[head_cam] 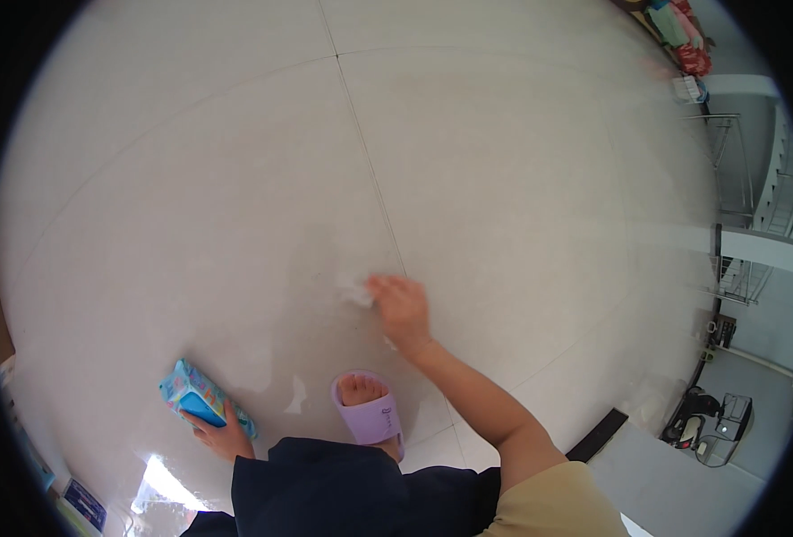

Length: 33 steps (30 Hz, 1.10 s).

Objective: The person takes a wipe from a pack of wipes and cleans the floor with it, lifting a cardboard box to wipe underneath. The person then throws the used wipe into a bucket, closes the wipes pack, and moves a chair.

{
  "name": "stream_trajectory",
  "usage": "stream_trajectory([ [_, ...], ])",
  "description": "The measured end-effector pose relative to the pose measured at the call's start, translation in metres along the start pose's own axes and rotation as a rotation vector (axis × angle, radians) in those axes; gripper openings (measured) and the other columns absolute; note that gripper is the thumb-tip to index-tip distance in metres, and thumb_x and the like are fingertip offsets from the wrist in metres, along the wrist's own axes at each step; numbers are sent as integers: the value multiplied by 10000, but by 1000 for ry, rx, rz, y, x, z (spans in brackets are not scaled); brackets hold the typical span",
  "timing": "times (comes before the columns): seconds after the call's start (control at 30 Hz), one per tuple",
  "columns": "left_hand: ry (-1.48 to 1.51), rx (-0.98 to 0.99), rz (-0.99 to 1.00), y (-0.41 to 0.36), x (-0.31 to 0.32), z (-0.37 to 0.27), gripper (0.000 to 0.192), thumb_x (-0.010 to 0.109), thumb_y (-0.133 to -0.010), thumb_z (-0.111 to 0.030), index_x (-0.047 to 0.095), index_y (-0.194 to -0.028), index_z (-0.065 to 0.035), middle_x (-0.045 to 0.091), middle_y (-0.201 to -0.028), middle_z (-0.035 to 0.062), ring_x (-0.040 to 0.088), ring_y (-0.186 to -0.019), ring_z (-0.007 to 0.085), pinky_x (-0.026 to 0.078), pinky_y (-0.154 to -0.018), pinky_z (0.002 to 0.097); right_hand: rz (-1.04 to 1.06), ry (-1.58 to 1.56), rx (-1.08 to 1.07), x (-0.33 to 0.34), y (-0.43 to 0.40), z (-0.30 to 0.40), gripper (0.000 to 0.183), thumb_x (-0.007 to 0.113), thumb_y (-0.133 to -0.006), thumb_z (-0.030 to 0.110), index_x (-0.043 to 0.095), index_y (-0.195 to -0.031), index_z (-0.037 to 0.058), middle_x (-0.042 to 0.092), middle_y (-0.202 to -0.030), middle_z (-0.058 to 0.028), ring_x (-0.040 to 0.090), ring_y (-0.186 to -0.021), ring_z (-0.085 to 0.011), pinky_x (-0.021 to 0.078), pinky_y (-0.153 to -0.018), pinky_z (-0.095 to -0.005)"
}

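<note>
My left hand (220,429) grips a blue soft pack of wet wipes (198,393) with a bright blue lid and coloured print, low on the left. Out in front of me, my right hand (400,310) reaches over the pale tiled floor (490,201), its fingers bent together and blurred by motion. A thin white wipe (357,293) shows at its fingertips, too smeared to make out clearly. Below that hand is a foot in a lilac slide sandal (371,417).
Dark clothing (343,486) covers my lap. At the right edge stand metal railings (725,117), a staircase (776,181) and a parked scooter (692,416). Red and green fabric items (685,33) lie at the upper right. A dark blue box (84,505) is at lower left.
</note>
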<state>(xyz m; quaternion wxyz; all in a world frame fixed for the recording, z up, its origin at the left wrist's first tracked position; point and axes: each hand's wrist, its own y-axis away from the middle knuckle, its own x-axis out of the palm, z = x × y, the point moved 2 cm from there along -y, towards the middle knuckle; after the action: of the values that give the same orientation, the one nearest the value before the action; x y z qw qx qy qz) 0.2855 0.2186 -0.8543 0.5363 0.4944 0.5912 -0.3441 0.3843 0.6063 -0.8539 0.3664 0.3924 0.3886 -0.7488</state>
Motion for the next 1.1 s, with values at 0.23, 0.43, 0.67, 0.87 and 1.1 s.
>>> stream_trajectory([
  [0.23, 27, -28, 36, 5, -9, -17, 1014, 734, -710, -414, 126, -1484, -171, 435, -1171, 242, 461, -1087, 428, 393, -905, 477, -149, 114, 485, -34, 6, -99, 353, 547, -811, -42, 611, -1140, 72, 580, -1016, -91, 526, -913, -263, 458, -791, -355],
  [0.43, 47, -44, 108, -7, -28, -30, 1068, 766, -661, -348, 114, -1484, -150, 423, -1204, 237, 456, -1109, 417, 385, -930, 474, 295, -190, 417, 8, 22, 20, 320, 590, -842, 37, 565, -1160, 10, 549, -1018, -119, 549, -876, -255, 477, -726, -327],
  [0.67, 466, -322, 509, -38, -126, -40, 930, 731, -708, -173, 194, -1456, -41, 507, -1198, 152, 546, -1050, 232, 463, -893, 342, 333, -392, 105, 78, -12, 113, 234, 607, -855, 92, 613, -1086, 56, 572, -939, -126, 584, -843, -249, 487, -732, -323],
  [0.87, 439, -140, 521, -90, -236, -61, 885, 700, -702, -211, 251, -1458, -111, 565, -1163, 157, 591, -1013, 253, 470, -901, 395, -84, -426, 464, 35, -72, 5, 344, 548, -849, -6, 647, -1149, 132, 510, -943, -49, 535, -768, -161, 462, -703, -264],
  [1.1, 501, -1, 417, -108, -165, -16, 903, 725, -688, -226, 264, -1443, -42, 562, -1173, 182, 595, -1004, 256, 485, -870, 363, -156, 215, 429, 25, -63, -112, 439, 462, -824, -51, 627, -1173, 157, 522, -970, -89, 525, -873, -250, 451, -762, -346],
])
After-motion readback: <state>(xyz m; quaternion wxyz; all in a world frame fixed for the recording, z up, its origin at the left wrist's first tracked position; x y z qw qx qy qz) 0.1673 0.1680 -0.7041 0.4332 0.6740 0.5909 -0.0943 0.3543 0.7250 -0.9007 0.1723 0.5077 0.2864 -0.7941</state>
